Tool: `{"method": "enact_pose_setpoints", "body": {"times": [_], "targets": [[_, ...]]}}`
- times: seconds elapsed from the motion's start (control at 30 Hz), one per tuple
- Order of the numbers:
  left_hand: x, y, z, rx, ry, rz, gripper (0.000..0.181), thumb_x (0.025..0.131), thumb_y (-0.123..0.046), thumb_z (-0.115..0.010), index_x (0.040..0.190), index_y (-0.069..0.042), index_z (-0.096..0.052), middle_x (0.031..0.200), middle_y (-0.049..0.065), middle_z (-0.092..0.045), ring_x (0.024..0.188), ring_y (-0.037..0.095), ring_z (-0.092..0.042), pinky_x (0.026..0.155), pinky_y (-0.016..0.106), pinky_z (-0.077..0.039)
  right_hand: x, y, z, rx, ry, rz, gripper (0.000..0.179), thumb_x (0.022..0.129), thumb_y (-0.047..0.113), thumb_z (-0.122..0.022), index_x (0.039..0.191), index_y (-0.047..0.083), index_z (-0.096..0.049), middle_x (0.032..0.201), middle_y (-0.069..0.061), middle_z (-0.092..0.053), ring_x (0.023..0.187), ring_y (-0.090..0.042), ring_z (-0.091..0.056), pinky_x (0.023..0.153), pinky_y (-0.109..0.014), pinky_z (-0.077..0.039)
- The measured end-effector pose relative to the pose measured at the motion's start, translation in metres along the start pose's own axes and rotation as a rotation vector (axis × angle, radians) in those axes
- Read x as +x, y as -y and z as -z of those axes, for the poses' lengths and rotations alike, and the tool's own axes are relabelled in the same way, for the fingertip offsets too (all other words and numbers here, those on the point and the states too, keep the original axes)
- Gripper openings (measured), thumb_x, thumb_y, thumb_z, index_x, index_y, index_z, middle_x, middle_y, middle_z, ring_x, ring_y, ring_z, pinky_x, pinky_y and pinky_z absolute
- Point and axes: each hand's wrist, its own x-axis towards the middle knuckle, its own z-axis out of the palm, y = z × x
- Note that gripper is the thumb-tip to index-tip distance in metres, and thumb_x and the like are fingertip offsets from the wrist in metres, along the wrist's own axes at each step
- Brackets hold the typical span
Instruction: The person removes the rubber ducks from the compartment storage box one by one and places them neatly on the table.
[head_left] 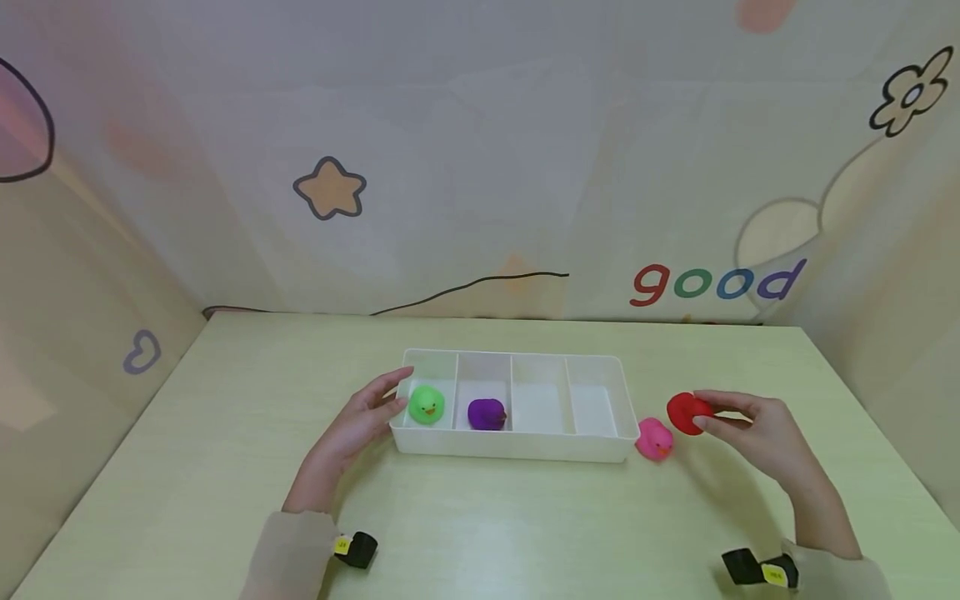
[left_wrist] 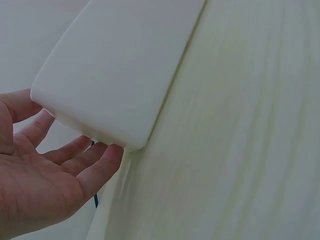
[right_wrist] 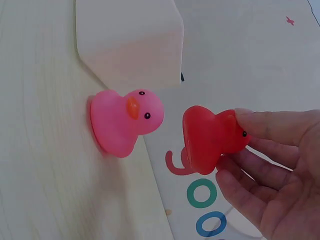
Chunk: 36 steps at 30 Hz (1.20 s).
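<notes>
A white tray (head_left: pixel 510 446) with four-sided compartments in a row lies on the table. A green rubber duck (head_left: pixel 427 405) sits in its leftmost compartment, and a purple rubber duck (head_left: pixel 487 414) lies in the one beside it. My left hand (head_left: pixel 369 421) touches the tray's left end, its fingertips (left_wrist: pixel 114 152) against the end wall. In my right hand (head_left: pixel 759 429), thumb and fingers pinch a red rubber duck (right_wrist: pixel 210 137) by the head, above the table. Just below and left of it, a pink rubber duck (right_wrist: pixel 122 122) stands upright by the tray's right end.
The pale wooden table (head_left: pixel 510 525) runs back to a printed cloth backdrop (head_left: pixel 480 167), with cloth sides at left and right. Black wrist cameras (head_left: pixel 363 550) are worn at both sleeves.
</notes>
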Motion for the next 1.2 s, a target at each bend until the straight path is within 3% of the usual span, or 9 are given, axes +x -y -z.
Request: {"method": "enact_pose_setpoints", "body": {"times": [0.2, 0.33, 0.47, 0.87, 1.2], "targets": [[0.0, 0.003, 0.001, -0.002, 0.007, -0.005, 0.046, 0.094, -0.02, -0.049, 0.139, -0.019, -0.036, 0.148, 0.01, -0.023, 0.133, 0.031, -0.026, 0.101, 0.049, -0.031, 0.0, -0.014, 0.004, 0.011, 0.04, -0.015, 0.042, 0.082, 0.016, -0.068, 0.116, -0.008, -0.057, 0.111, -0.026, -0.059, 0.084, 0.011, -0.05, 0.068, -0.014, -0.049], [0.0, 0.002, 0.002, -0.002, 0.01, -0.005, 0.046, 0.095, -0.018, -0.049, 0.139, -0.019, -0.036, 0.148, 0.01, -0.022, 0.133, 0.031, -0.026, 0.101, 0.049, -0.031, 0.0, -0.022, 0.004, -0.001, 0.087, -0.058, 0.043, 0.082, 0.017, -0.068, 0.116, -0.008, -0.057, 0.113, -0.026, -0.058, 0.093, -0.012, -0.057, 0.068, -0.016, -0.049], [0.001, 0.002, 0.001, -0.008, 0.01, -0.009, 0.046, 0.095, -0.017, -0.048, 0.139, -0.019, -0.036, 0.147, 0.01, -0.024, 0.131, 0.03, -0.029, 0.101, 0.049, -0.032, 0.001, -0.028, 0.004, -0.022, 0.126, -0.087, 0.044, 0.083, 0.019, -0.067, 0.118, -0.006, -0.057, 0.115, -0.026, -0.057, 0.101, -0.036, -0.053, 0.068, -0.018, -0.049], [0.0, 0.002, 0.001, -0.012, 0.002, -0.011, 0.046, 0.094, -0.018, -0.049, 0.139, -0.019, -0.037, 0.147, 0.01, -0.026, 0.129, 0.031, -0.033, 0.099, 0.048, -0.034, 0.003, -0.039, 0.0, -0.053, 0.201, -0.097, 0.039, 0.08, 0.015, -0.069, 0.113, -0.004, -0.061, 0.108, -0.021, -0.062, 0.098, -0.033, -0.055, 0.071, -0.029, -0.046], [0.0, 0.0, 0.001, -0.019, -0.005, 0.0, 0.045, 0.094, -0.015, -0.049, 0.138, -0.019, -0.038, 0.146, 0.01, -0.027, 0.129, 0.031, -0.033, 0.1, 0.047, -0.034, 0.004, -0.041, -0.004, -0.047, 0.222, -0.104, 0.039, 0.078, 0.013, -0.071, 0.111, -0.005, -0.062, 0.105, -0.021, -0.062, 0.096, -0.031, -0.055, 0.068, -0.028, -0.046]]}}
